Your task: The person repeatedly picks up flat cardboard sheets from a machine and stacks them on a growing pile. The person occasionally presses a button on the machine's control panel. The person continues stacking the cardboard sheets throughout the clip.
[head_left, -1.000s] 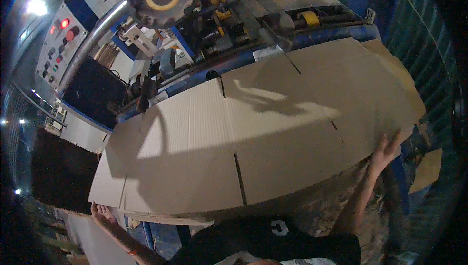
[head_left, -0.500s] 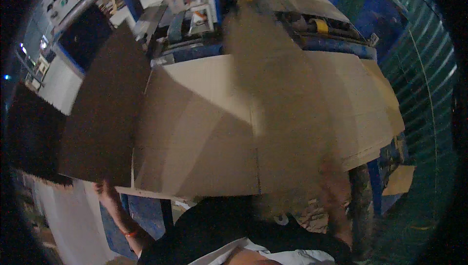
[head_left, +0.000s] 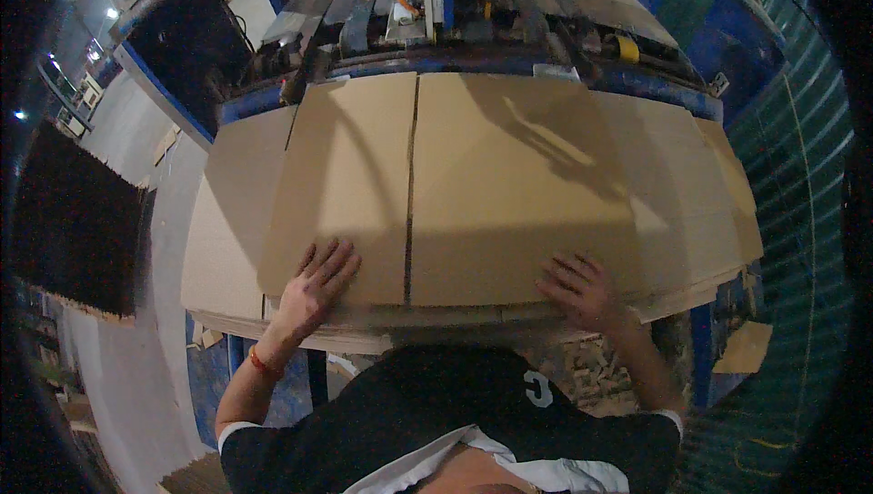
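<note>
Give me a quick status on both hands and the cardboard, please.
Left hand flat on the top folded cardboard sheet, fingers spread. Right hand flat on its near edge. Sheet lies on the cardboard stack before the machine. Nothing lying on the sheet.

Head camera looks steeply down, close over cardboard sheets (head_left: 509, 185).

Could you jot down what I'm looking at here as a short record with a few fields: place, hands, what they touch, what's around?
Setting: workshop with a blue-framed machine behind a stack of flat brown cardboard sheets
Left hand: flat, fingers spread, palm down on the top sheet near its front edge
Right hand: flat, palm down on the top sheet near the front edge
Top sheet: folded flat, a seam running front to back
Left side: dark cardboard stack
Floor, right: loose brown cardboard scrap
</note>
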Tool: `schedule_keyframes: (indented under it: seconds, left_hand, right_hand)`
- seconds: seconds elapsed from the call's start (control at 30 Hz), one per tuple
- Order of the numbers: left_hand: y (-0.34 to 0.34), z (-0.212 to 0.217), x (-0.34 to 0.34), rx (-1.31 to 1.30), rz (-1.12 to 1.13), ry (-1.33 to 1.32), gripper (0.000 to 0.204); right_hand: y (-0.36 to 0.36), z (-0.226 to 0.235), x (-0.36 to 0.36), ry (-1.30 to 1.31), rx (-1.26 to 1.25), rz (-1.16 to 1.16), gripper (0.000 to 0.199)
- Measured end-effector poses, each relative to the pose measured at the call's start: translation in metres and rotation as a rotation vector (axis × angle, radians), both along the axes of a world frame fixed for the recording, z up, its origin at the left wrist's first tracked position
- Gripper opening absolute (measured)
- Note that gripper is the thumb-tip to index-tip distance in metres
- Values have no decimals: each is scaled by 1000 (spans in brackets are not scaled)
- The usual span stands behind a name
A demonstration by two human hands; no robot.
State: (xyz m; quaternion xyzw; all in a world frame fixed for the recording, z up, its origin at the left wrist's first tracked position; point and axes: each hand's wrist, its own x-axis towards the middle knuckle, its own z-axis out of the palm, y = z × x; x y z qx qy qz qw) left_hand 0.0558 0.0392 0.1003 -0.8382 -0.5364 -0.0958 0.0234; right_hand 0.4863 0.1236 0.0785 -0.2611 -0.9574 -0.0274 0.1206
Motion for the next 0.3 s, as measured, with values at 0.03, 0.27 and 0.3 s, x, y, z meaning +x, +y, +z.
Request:
schedule_keyframes:
  seconds: [0.03,0.27,0.3]
  left_hand:
    - [7,1,-3,-2,25,-19,51]
    - [84,-8,-31,85,66,-119,63]
    - [102,-14,-35,112,40,-125,67]
  right_hand:
    - [14,1,-3,-22,23,-5,43]
    - [124,2,-23,-49,-42,-26,59]
    - [143,-3,-27,-100,-68,-32,62]
